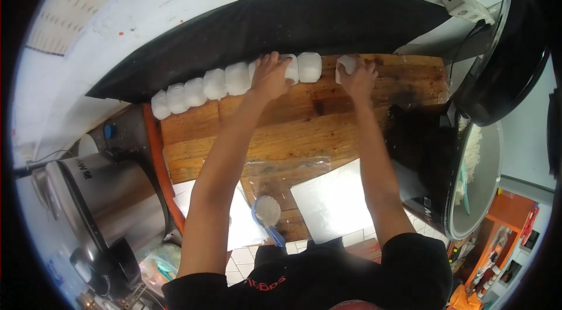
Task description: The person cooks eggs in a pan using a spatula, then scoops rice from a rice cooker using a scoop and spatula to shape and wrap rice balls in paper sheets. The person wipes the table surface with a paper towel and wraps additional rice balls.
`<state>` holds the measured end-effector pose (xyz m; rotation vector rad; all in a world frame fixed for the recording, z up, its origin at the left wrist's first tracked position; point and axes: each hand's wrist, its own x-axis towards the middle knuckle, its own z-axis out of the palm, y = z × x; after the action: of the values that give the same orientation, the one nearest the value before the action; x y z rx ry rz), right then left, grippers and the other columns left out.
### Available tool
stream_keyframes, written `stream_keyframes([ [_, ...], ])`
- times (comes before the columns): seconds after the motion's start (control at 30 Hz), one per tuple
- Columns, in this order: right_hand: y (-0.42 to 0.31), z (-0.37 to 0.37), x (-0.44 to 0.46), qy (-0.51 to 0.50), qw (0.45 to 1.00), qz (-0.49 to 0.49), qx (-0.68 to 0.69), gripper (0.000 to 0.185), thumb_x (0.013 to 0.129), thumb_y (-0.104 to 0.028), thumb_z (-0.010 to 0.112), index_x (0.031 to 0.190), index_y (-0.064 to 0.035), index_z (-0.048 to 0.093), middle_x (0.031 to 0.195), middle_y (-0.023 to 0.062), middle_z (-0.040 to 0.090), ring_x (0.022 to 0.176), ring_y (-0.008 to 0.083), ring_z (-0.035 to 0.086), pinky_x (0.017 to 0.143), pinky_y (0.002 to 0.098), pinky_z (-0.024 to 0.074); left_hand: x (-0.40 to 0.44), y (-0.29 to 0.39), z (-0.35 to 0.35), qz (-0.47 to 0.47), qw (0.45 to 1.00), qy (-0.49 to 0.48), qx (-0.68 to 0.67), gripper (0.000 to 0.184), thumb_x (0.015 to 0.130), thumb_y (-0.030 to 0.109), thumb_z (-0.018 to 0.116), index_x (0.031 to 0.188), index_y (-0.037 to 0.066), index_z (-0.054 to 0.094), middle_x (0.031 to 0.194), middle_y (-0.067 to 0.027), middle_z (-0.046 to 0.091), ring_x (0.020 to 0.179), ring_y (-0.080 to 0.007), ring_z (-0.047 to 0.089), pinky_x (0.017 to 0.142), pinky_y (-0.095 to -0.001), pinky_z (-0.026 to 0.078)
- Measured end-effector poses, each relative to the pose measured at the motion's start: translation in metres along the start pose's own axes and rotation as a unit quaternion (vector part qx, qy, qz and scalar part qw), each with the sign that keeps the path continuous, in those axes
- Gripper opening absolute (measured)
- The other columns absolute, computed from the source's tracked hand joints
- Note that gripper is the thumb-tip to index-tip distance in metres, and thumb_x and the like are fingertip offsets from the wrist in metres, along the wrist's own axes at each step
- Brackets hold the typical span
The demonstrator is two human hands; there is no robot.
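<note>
Along the back edge of the wooden table stands a row of white wrapped packets, several side by side. My left hand grips one white packet in that row from above, its fingers curled round it and partly covering its neighbour. One more white packet stands just right of it, touched by neither hand. Past a short gap, my right hand is closed round another white packet, thumb on the near side. Part of each held packet is hidden by the fingers.
A blue-handled scoop with rice lies near the front edge of the wooden table, between white paper sheets. At right an open rice cooker holds rice and a teal paddle. A closed cooker stands at left.
</note>
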<state>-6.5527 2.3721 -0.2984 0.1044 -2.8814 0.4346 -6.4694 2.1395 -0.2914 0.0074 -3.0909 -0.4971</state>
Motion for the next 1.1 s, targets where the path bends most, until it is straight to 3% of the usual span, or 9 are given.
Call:
stream_keyframes([
  [0.1, 0.032, 0.006, 0.022, -0.133, 0.968, -0.046, 0.208, 0.058, 0.081, -0.036, 0.074, 0.125, -0.0022, 0.06, 0.117, 0.0254, 0.062, 0.115, 0.0419, 0.055, 0.099, 0.0443, 0.0442, 0.003, 0.003, 0.001, -0.012, 1.0, 0.002, -0.005, 0.063, 0.076, 0.03, 0.076, 0.133, 0.014, 0.055, 0.124, -0.0132, 0.048, 0.12, -0.0342, 0.046, 0.106, -0.0463, 0.033],
  [0.3, -0.008, 0.023, 0.015, -0.136, 0.97, -0.078, 0.186, 0.057, 0.078, -0.034, 0.076, 0.123, -0.0018, 0.059, 0.109, 0.0246, 0.064, 0.11, 0.0435, 0.057, 0.095, 0.0466, 0.0468, -0.003, 0.009, 0.003, -0.031, 0.999, 0.008, -0.01, 0.065, 0.078, 0.028, 0.075, 0.137, 0.013, 0.051, 0.128, -0.0148, 0.048, 0.121, -0.0342, 0.047, 0.108, -0.0493, 0.033],
  [0.47, 0.001, 0.034, 0.002, -0.048, 0.968, -0.106, 0.223, 0.051, 0.081, -0.031, 0.074, 0.119, 0.0007, 0.06, 0.109, 0.024, 0.064, 0.11, 0.0421, 0.056, 0.096, 0.0481, 0.0463, -0.025, 0.019, 0.008, -0.032, 0.994, 0.104, -0.017, 0.066, 0.083, 0.028, 0.071, 0.142, 0.013, 0.045, 0.135, -0.018, 0.048, 0.125, -0.0356, 0.045, 0.109, -0.0502, 0.032],
  [0.57, 0.01, 0.013, -0.017, 0.025, 0.967, -0.135, 0.213, 0.043, 0.085, -0.028, 0.071, 0.116, 0.0009, 0.061, 0.107, 0.0225, 0.065, 0.105, 0.039, 0.058, 0.093, 0.047, 0.047, -0.089, 0.054, -0.062, -0.06, 0.954, 0.196, -0.22, 0.059, 0.084, 0.021, 0.073, 0.137, 0.01, 0.05, 0.127, -0.0189, 0.055, 0.12, -0.0339, 0.05, 0.103, -0.0466, 0.038],
  [0.67, -0.004, -0.058, -0.079, -0.058, 0.95, -0.032, 0.305, 0.029, 0.089, -0.023, 0.067, 0.109, -0.0008, 0.064, 0.101, 0.0189, 0.065, 0.095, 0.033, 0.062, 0.083, 0.0418, 0.0495, -0.207, 0.07, -0.101, -0.094, 0.911, 0.327, -0.234, 0.037, 0.08, 0.011, 0.076, 0.113, 0.003, 0.062, 0.098, -0.0148, 0.066, 0.089, -0.0269, 0.064, 0.078, -0.038, 0.05],
  [0.73, 0.009, -0.067, -0.141, -0.086, 0.943, -0.092, 0.308, 0.023, 0.089, -0.022, 0.067, 0.102, -0.0034, 0.064, 0.095, 0.0155, 0.065, 0.085, 0.028, 0.064, 0.072, 0.0364, 0.0497, -0.304, 0.083, -0.105, -0.172, 0.895, 0.358, -0.204, 0.021, 0.076, 0.003, 0.076, 0.093, 0.002, 0.064, 0.074, -0.0092, 0.064, 0.063, -0.0216, 0.063, 0.057, -0.0301, 0.05],
  [0.9, -0.015, -0.125, -0.335, -0.259, 0.903, -0.1, 0.328, 0.012, 0.085, -0.009, 0.067, 0.093, -0.0034, 0.061, 0.083, 0.0099, 0.061, 0.071, 0.0192, 0.061, 0.059, 0.0287, 0.0483, -0.495, 0.099, -0.052, -0.253, 0.93, 0.12, -0.24, 0.022, 0.075, 0.012, 0.08, 0.087, 0.004, 0.063, 0.068, -0.0086, 0.06, 0.063, -0.0213, 0.061, 0.056, -0.0348, 0.05],
  [0.93, -0.021, -0.135, -0.368, -0.266, 0.9, -0.091, 0.334, 0.016, 0.083, -0.012, 0.069, 0.093, -0.003, 0.06, 0.084, 0.0118, 0.06, 0.073, 0.0231, 0.061, 0.062, 0.0318, 0.0493, -0.523, 0.092, -0.039, -0.229, 0.943, 0.059, -0.233, 0.03, 0.073, 0.017, 0.081, 0.095, 0.007, 0.064, 0.084, -0.0097, 0.063, 0.083, -0.0254, 0.063, 0.069, -0.04, 0.052],
  [1.1, -0.021, -0.129, -0.449, -0.289, 0.923, -0.124, 0.224, 0.03, 0.079, -0.023, 0.072, 0.094, -0.002, 0.058, 0.089, 0.0175, 0.06, 0.083, 0.0344, 0.061, 0.074, 0.0412, 0.0499, -0.561, 0.067, 0.0, -0.217, 0.966, -0.044, -0.133, 0.045, 0.072, 0.013, 0.075, 0.114, 0.011, 0.06, 0.11, -0.0122, 0.057, 0.106, -0.034, 0.053, 0.088, -0.0467, 0.045],
])
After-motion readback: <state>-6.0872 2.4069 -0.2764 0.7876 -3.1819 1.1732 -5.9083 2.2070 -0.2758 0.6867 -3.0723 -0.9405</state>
